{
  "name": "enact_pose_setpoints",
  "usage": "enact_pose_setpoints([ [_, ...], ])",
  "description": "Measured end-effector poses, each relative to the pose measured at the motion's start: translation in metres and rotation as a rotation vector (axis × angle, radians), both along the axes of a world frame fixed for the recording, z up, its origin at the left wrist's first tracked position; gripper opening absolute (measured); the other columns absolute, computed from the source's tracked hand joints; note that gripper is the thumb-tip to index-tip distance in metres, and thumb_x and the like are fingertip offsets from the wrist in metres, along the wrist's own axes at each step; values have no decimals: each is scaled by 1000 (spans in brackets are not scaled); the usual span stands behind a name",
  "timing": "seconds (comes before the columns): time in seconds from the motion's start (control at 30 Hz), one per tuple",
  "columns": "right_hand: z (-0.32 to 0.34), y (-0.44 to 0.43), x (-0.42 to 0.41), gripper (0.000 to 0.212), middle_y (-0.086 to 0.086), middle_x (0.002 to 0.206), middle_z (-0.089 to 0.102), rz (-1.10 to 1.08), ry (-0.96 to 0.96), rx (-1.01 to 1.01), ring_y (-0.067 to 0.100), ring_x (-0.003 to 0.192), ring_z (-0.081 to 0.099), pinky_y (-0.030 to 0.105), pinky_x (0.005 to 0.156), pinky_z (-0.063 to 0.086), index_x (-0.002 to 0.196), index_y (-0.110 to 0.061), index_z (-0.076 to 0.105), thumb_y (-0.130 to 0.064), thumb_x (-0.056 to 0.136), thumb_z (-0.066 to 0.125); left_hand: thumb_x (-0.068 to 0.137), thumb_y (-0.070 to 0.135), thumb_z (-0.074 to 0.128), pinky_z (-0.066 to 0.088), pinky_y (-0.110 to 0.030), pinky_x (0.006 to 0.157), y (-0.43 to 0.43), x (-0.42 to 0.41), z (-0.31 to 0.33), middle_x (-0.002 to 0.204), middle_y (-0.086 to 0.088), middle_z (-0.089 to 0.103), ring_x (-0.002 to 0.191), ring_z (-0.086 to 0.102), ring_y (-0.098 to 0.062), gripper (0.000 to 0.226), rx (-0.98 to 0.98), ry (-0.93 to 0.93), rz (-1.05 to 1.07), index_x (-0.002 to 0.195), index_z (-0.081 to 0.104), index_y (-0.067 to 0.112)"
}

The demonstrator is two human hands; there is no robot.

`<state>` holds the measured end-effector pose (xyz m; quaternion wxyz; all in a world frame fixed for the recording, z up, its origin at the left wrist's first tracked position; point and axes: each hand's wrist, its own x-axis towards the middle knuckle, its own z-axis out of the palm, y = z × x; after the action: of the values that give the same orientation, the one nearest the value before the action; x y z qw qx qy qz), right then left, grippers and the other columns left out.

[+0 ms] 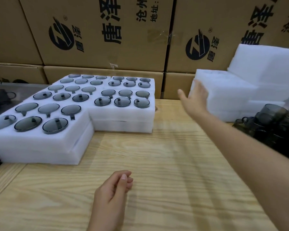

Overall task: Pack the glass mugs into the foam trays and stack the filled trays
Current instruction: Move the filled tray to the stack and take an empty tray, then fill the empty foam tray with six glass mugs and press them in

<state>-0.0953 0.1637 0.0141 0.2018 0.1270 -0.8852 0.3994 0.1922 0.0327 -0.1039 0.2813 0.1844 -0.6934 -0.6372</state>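
The right hand (194, 97) reaches out over the table (157, 164) to the far right, its fingers straight and together, thumb spread to the left; it lies against the left end of the empty trays (232, 90), a stepped white foam stack at the table's back right, though blur hides how firmly it touches; the left hand (113, 185) is low in the near middle over the bare wood, its fingers loosely curled with the thumb near the forefinger, holding nothing; the filled trays (40, 147) sit on the left half of the table in an L-shaped block, two layers of foam showing at the front edges; the mugs (27, 123) in the top layer are smoky grey glass, set in round pockets, three to a row, some with the handle showing inside the rim and some with it in a slot beside the pocket; loose mugs (272, 117) of the same dark glass stand crowded at the right edge, just in front of the empty trays and behind the right forearm; cartons (98, 30) printed with black characters and a round logo are stacked as a wall behind everything; some dark glassware (0, 95) shows at the far left, too blurred to make out.
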Motion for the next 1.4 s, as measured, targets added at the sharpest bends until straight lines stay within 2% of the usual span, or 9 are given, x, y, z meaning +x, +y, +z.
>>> enact_pose_setpoints([
  [0.1,20,61,-39,76,5,159,0,-200,-28,400,33,144,-3,47,114,13,150,-13,9,-41,92,51,93,-4,50,50,-13,61,-1,0,-1,71,-9,72,61,65,-9,28,-9,5,5,82,72,9],
  [0.17,22,92,-56,74,0,158,6,-190,-122,565,33,144,-1,51,112,18,149,-17,12,-41,92,52,92,-6,50,50,-13,60,-1,0,-1,71,-12,71,60,65,-10,27,-12,15,6,82,71,6],
  [0.33,21,105,-66,65,6,145,31,-175,-83,540,35,133,19,51,98,36,143,-17,26,-37,90,57,92,-7,49,51,-14,59,-2,-1,-3,72,-14,71,60,65,-12,27,-16,10,7,82,72,4],
  [0.43,23,94,-66,59,12,136,34,-259,-60,588,39,126,23,46,90,40,138,-8,32,-35,92,56,92,-7,48,50,-14,58,-3,-2,-5,72,-15,71,61,65,-14,28,-3,2,11,82,72,3],
  [0.67,26,86,-61,36,16,129,36,-322,32,490,36,120,29,28,77,23,129,-1,42,-13,95,50,92,-9,47,50,-15,58,-2,-3,-2,70,-16,70,59,63,-13,28,2,22,13,82,71,1],
  [0.93,46,73,41,35,12,132,40,-78,238,30,31,125,31,27,100,27,126,-4,48,-6,91,51,95,-1,48,51,-19,63,-3,-2,-1,73,-11,70,63,63,-10,27,-28,4,-16,85,70,10],
  [1.17,-25,94,200,31,6,105,47,56,360,-139,23,101,46,20,89,33,104,-3,59,-5,73,54,100,8,43,52,-26,69,-1,-2,2,81,-11,68,72,62,-17,23,27,17,-15,95,65,11],
  [1.3,-76,117,250,25,5,105,49,118,269,-160,21,109,48,15,97,31,94,-10,56,-10,70,48,103,13,35,50,-31,75,0,-1,5,88,-13,66,80,62,-24,27,173,69,62,102,61,5],
  [1.4,-94,133,261,22,4,102,48,185,244,-43,19,110,45,11,98,27,84,-10,54,-18,68,41,104,18,34,48,-29,82,3,2,8,101,-12,67,93,63,-22,29,280,94,128,104,61,10],
])
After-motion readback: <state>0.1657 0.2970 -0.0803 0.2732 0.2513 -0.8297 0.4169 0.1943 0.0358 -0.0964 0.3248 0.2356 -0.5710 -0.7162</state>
